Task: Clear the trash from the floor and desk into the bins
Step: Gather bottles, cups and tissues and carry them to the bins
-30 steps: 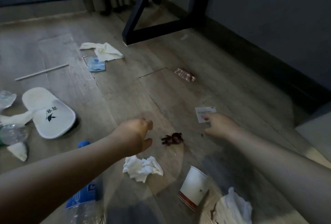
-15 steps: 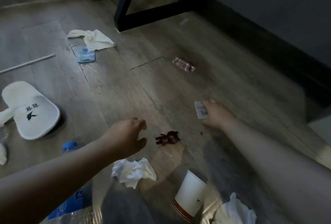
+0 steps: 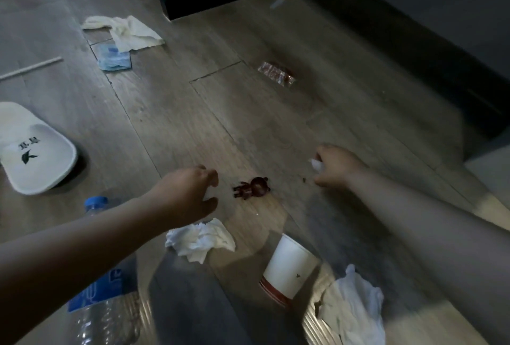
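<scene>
the right hand [image 3: 335,165] pinches a small white scrap of paper [image 3: 316,164] just off the wooden floor [image 3: 193,113], the left hand [image 3: 190,193] hovers half-curled and empty beside a glossy dark red toy bear [image 3: 252,187], with a crumpled tissue [image 3: 200,239] and paper cup [image 3: 288,270] nearer.
</scene>
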`<state>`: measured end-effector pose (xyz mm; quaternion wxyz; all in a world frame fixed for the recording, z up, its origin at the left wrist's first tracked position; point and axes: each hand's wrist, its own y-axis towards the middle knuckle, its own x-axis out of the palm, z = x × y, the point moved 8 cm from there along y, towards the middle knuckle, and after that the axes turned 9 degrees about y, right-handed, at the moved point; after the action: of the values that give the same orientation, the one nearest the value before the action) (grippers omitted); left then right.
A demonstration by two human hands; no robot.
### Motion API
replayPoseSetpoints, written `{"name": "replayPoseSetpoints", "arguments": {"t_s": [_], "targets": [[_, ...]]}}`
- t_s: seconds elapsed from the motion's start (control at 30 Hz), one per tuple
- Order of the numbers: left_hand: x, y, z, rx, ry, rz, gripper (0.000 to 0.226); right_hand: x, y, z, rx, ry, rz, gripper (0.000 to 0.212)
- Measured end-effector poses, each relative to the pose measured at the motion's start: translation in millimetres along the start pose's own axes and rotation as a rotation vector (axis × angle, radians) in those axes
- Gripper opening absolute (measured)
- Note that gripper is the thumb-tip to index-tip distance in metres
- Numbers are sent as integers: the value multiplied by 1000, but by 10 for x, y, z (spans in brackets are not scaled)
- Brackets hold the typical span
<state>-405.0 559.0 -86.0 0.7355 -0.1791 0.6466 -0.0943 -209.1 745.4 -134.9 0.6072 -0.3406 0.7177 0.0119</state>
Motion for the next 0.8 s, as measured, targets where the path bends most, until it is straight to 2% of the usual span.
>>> {"name": "replayPoseSetpoints", "arguments": {"t_s": [0.3, 0.43, 0.6, 0.67, 0.73, 0.8], "targets": [[-43, -328, 197, 94, 54, 12, 38, 68, -912, 232, 51, 269, 61, 4], [-26, -373, 248, 93, 74, 3, 37, 172, -1314, 306, 61, 335, 45, 3], [7, -385, 378, 99, 99, -10, 37, 553, -1682, 369, 151, 582, -202, 24], [8, -402, 424, 105, 117, -10, 37, 575, -1785, 420, 173, 539, -157, 53], [4, -420, 457, 109, 116, -12, 37, 592, -1860, 459, 170, 387, -125, 83], [-8, -435, 472, 113, 117, -4, 37, 702, -1937, 505, 226, 321, -168, 100]]}}
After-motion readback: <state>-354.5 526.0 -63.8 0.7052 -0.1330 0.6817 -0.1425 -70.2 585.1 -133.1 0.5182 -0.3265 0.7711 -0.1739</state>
